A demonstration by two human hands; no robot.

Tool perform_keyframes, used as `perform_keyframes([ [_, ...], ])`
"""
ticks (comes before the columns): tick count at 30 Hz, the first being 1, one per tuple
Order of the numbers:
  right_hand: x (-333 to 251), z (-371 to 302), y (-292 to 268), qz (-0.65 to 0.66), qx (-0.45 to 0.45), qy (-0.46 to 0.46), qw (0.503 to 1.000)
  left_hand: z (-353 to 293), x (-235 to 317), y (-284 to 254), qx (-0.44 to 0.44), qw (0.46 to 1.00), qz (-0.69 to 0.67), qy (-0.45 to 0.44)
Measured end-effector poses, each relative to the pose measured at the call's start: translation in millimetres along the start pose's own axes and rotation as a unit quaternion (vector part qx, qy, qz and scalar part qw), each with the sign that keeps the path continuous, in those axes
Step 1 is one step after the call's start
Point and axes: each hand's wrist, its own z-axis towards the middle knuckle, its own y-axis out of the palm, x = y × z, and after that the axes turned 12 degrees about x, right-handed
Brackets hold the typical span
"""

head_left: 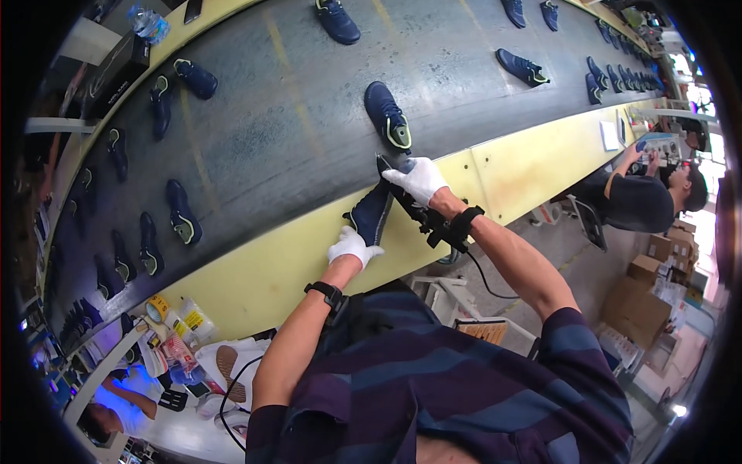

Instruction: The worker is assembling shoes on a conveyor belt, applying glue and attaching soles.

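Note:
A navy shoe (371, 215) is tilted over the yellow ledge at the front of the belt. My left hand (354, 247), in a white glove, is closed around its near end. My right hand (417, 182), also gloved in white, is beside the shoe's far end, its fingers curled on a slim black thing (382, 164) that I cannot make out. Dark gear on my right wrist hides part of that side. Just beyond my right hand another navy shoe (386, 114) with a pale green collar lies on the belt.
The dark belt (263, 116) carries several more navy shoes, left and right. A yellow ledge (525, 172) runs along its near side. A roll of yellow tape (158, 308) and bags stand at the lower left. One co-worker (645, 197) sits at the right, another (116, 410) at the lower left.

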Motion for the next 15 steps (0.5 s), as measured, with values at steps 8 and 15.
perform_keyframes([
  [8, 16, -15, -8, 0.039, 0.045, -0.037, 0.998, -9, 18, -9, -0.015, 0.999, 0.029, -0.030],
  [15, 19, -70, 4, -0.024, 0.075, -0.151, 0.985, -16, 7, 32, 0.105, 0.994, -0.027, -0.016],
])
